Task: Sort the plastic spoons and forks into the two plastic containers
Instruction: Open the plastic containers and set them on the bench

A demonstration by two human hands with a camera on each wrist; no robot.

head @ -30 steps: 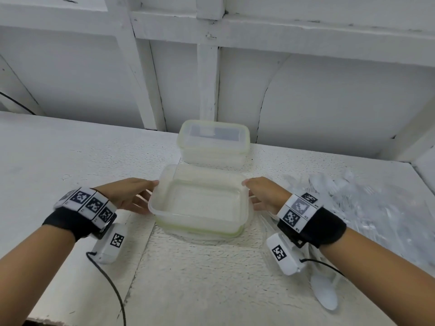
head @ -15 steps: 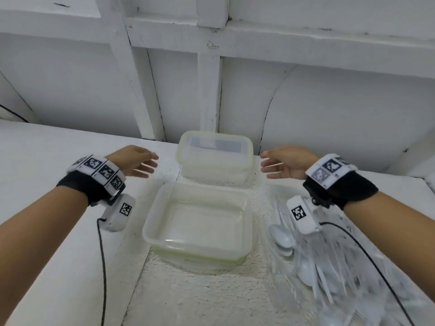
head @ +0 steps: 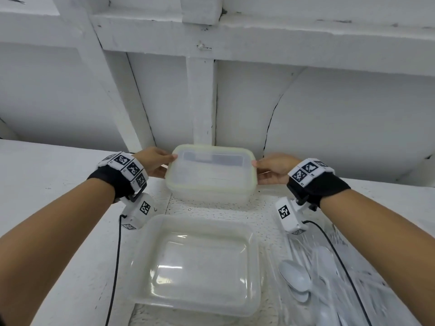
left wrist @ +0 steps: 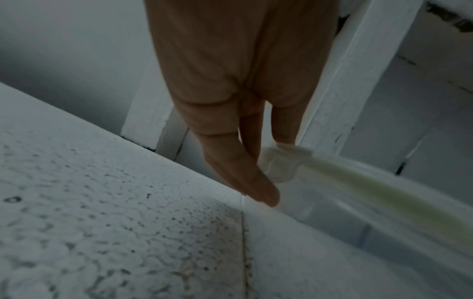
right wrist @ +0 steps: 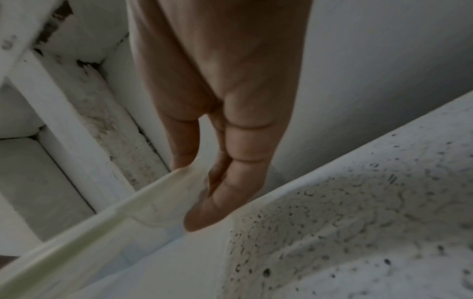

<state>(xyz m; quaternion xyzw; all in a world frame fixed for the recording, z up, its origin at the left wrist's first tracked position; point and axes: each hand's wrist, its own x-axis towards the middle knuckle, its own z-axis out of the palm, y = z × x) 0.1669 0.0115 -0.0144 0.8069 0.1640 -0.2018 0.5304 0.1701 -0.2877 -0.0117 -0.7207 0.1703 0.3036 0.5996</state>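
At the back edge of the worktop [head: 58, 184], against the wall: lidded container [head: 210, 177], both hands on it. Left hand [head: 154, 162] pinches the left lid tab [left wrist: 280, 163], thumb on top and fingers under; right hand [head: 274, 170] mirrors it on the right end. Each is clamped on the lid's rim, the two well apart, one per short side.

Step in hand, my read: getting the lid off so there are two open boxes. To do it well:
- lift both tabs evenly, else the lid skews and binds on the seal
- base isn't pinned, so it may lift with the lid; peel one end first if it sticks
- park the lid clear of the cutlery pile

Second container [head: 197, 262] sits open nearer the front edge, nothing visible in it. Spoons [head: 295, 277] and forks [head: 339, 238] lie heaped at the front right, just beside the open box. None sorted yet.

Materials:
- boxes: cloudy translucent plastic, rounded rectangles, thin walls, some flex likely
- lid: same plastic, pale green seal strip round the rim, flat recessed top
- cutlery: white glossy plastic, light, will slide; partly under clear wrap, I think
- worktop: white, rough pitted paint with dark specks, decent grip
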